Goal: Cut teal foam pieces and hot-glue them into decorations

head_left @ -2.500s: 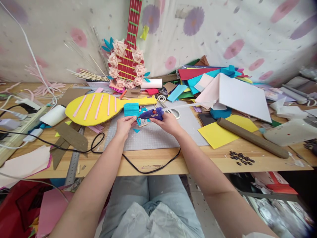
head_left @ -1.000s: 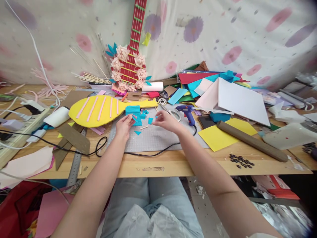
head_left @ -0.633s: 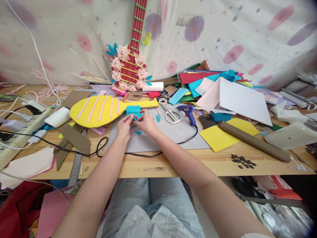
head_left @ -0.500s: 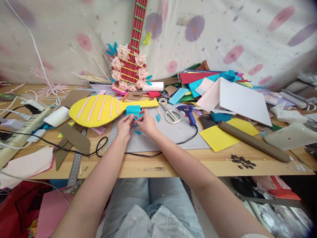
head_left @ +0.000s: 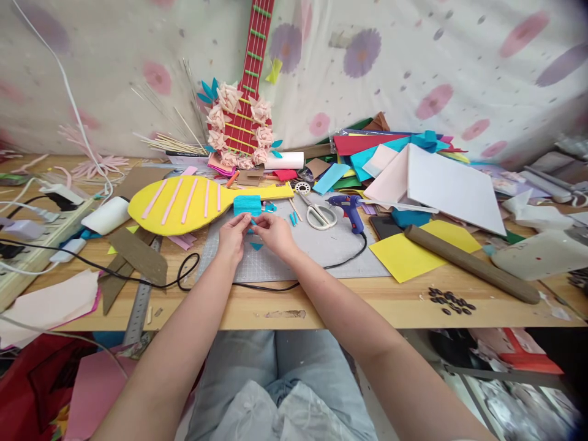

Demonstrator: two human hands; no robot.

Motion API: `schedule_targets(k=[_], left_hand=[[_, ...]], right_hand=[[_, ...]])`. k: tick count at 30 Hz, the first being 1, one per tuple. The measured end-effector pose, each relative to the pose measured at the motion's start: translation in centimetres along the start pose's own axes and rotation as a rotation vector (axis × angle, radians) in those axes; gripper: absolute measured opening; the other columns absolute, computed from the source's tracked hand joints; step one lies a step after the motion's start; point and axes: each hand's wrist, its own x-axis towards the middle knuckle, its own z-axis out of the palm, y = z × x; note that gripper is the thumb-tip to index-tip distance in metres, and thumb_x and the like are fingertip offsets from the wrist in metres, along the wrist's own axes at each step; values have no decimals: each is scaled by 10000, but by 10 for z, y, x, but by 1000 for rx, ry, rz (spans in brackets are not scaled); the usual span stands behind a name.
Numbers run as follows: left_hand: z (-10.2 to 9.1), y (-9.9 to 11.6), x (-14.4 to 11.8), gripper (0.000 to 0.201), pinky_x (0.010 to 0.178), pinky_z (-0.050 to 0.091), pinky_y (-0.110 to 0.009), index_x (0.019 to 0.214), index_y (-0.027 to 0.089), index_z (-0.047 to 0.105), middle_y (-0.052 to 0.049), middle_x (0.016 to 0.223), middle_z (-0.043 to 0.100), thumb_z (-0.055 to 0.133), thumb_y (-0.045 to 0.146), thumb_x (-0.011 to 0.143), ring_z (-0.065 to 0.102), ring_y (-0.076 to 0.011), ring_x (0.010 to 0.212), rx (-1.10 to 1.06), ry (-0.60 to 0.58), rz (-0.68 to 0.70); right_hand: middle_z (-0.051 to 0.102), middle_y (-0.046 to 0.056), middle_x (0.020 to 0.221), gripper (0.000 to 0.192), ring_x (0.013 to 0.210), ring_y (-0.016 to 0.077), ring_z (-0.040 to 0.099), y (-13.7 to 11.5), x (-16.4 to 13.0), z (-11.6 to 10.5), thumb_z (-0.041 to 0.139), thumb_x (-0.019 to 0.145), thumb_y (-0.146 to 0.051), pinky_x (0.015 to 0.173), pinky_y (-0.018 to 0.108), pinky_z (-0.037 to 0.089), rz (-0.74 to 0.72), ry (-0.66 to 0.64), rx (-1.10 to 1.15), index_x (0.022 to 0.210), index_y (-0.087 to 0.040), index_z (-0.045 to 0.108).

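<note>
Blue paper [head_left: 253, 222], just a sliver, is being pinched by the left hand [head_left: 233, 237] and right hand [head_left: 277, 236] over the grey cutting mat [head_left: 298, 263]; scissors [head_left: 321, 217] and a glue gun [head_left: 350, 212] are lying rightward, a yellow lute-shaped cutout [head_left: 177, 207] leftward.

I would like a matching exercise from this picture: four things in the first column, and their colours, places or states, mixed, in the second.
Column 1
1. Glue gun
2. Left hand and right hand
3. Scissors
4. Guitar

Column 2
A. white-handled, lying on the mat
B. red, edged with pale flowers
C. dark blue, not held
D. close together, at a small blue piece

Right pairs: 1-C, 2-D, 3-A, 4-B
</note>
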Motion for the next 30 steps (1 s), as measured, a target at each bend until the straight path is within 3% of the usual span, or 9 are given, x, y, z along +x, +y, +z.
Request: schedule_targets(k=[6,10,14,20,30], left_hand=[[0,-1,1,280,682,436,-259,649,129,674,-19,635,644,815,252,440,581,-108,619,-17,-11,-4],[-1,-2,1,300,680,443,-261,647,131,671,-11,626,646,825,251,419,579,-102,601,-32,12,-11],[1,-1,-2,299,680,452,-255,667,136,675,-12,649,659,820,259,437,586,-97,600,-23,8,-15],[2,2,-4,291,671,462,-249,737,151,690,-34,708,683,798,263,491,626,-127,678,35,-89,-64],[4,3,-4,309,697,465,-276,626,135,652,-24,631,660,829,240,396,636,-149,666,6,31,-1]], right_hand=[[657,29,818,78,753,143,581,7,-4,1,546,791,-212,685,258,427,-239,61,-216,817,-177,611],[656,55,884,145,819,164,582,5,-6,-2,478,833,-197,716,269,419,-329,30,-386,877,-175,614],[657,67,932,171,859,178,589,3,-7,-5,469,845,-199,740,284,431,-314,16,-413,931,-171,614],[670,57,962,170,857,173,602,8,-7,-5,525,815,-208,765,295,455,-245,36,-307,951,-181,622],[691,46,885,182,795,159,622,5,-10,-3,508,834,-270,739,280,457,-180,10,-274,907,-182,650]])
